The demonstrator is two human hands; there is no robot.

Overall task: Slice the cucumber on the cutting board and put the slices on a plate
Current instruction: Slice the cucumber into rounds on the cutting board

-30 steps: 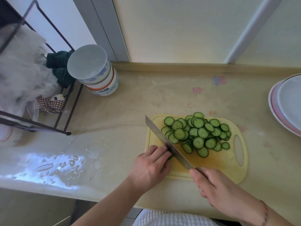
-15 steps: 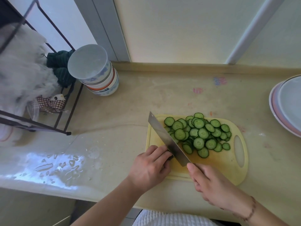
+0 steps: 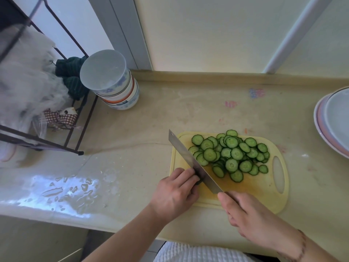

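Knife (image 3: 194,163) lowered beside left hand (image 3: 175,195); slices (image 3: 231,155) unchanged.

Right hand (image 3: 251,214) gripping knife (image 3: 192,161), left hand (image 3: 175,193) pinning cucumber stub (image 3: 198,182), slices (image 3: 232,156) on cutting board (image 3: 264,193)

Head camera looks steeply down, close over counter (image 3: 132,157).

We see a smooth, dull-grey metal blade (image 3: 192,159) on a matt pale-yellow plastic board (image 3: 262,191). The slices (image 3: 231,155) look moist, with dark glossy skins. The beige counter (image 3: 151,120) is smooth and shines wet at near left. Glazed bowls (image 3: 115,87) and plates (image 3: 332,121) gleam; the rack (image 3: 71,140) is dark painted metal.
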